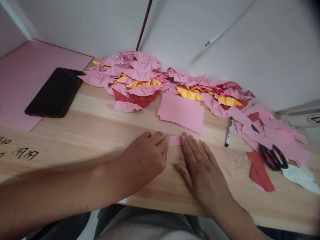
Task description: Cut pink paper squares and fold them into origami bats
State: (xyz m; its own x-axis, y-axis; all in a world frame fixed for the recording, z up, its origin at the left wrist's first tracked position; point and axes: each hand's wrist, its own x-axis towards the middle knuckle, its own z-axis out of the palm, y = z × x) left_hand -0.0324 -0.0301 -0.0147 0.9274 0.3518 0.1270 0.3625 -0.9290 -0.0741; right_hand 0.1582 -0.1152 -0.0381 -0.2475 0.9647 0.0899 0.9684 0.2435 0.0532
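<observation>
Below the left hand and right hand, the worktop's front edge is running. The left is curling its fingers at the left end of a pink strip; whether pinching, I cannot tell. The right is lying flat and open over its right end. Room is spreading between the left hand and a phone; past both hands, a pink stack is sitting before folded figures.

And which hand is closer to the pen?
Your right hand. It lies just left of the pen and a bit nearer to you. Your left hand is farther left, on the other side of the right one.
</observation>
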